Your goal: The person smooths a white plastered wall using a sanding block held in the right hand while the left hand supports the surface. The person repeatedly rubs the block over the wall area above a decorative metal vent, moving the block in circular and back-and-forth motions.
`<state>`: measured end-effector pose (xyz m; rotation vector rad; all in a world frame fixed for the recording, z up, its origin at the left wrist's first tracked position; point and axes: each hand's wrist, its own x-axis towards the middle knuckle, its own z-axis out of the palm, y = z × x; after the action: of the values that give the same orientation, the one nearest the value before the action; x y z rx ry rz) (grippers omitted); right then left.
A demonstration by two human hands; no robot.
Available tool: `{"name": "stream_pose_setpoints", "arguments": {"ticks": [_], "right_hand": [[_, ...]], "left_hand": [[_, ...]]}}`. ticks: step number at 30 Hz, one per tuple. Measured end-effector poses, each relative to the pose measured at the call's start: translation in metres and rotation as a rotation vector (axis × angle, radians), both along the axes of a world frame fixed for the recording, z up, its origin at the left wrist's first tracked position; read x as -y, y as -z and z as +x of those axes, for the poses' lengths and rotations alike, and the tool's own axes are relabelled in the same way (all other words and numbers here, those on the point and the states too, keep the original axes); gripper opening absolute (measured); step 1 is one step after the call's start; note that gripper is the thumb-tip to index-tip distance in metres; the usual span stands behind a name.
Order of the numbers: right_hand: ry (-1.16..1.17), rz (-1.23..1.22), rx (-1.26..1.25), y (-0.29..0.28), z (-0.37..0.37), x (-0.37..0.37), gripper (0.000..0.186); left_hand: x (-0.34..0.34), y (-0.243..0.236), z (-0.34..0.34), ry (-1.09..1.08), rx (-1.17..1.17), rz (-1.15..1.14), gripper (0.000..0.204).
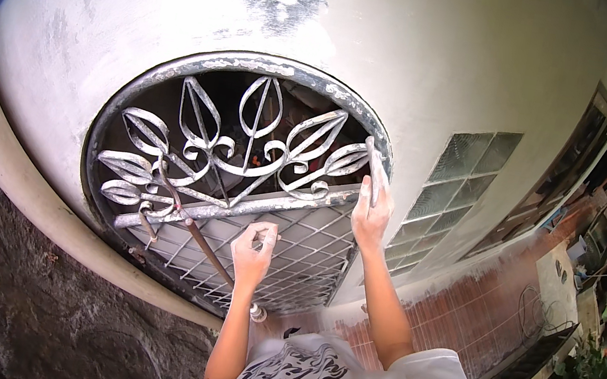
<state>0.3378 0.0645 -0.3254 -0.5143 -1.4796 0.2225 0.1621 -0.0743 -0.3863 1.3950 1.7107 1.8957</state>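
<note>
A metal gate with an arched top stands before me, its painted leaf-shaped scrollwork (256, 114) worn and patchy above a diamond lattice (301, 253). My right hand (371, 212) is raised to the right end of the arch, closed around a flat, greyish-white strip (373, 161) that lies along the frame's edge; its exact kind is unclear. White dust coats the fingers. In front of the lattice, below the sloping crossbar (269, 206), my left hand (254, 249) has its fingers curled into a ring. Whether they grip anything is hidden.
A brown rod (208, 252) slants down across the lattice beside my left hand. Around the gate rises a white wall (449, 70) with peeling paint above the arch. Glass-block panes (450, 189) are to the right, over reddish floor tiles (470, 315). Rough dark ground (76, 320) lies at lower left.
</note>
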Motion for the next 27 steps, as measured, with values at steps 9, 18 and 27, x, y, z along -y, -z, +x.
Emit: {"name": "stream_pose_setpoints", "arguments": {"ticks": [9,18,27], "right_hand": [[0.370,0.512,0.211,-0.146,-0.028,-0.102,0.053],[0.496,0.398,0.153,-0.160,0.000,-0.169,0.062],[0.600,0.205,0.022,-0.171,0.072,-0.229,0.063]], "left_hand": [[0.022,0.001,-0.019,-0.029,-0.034,0.023,0.014],[-0.022,-0.011,0.004,0.048,0.006,0.015,0.017],[-0.043,-0.010,0.023,0.101,-0.029,-0.022,0.019]]}}
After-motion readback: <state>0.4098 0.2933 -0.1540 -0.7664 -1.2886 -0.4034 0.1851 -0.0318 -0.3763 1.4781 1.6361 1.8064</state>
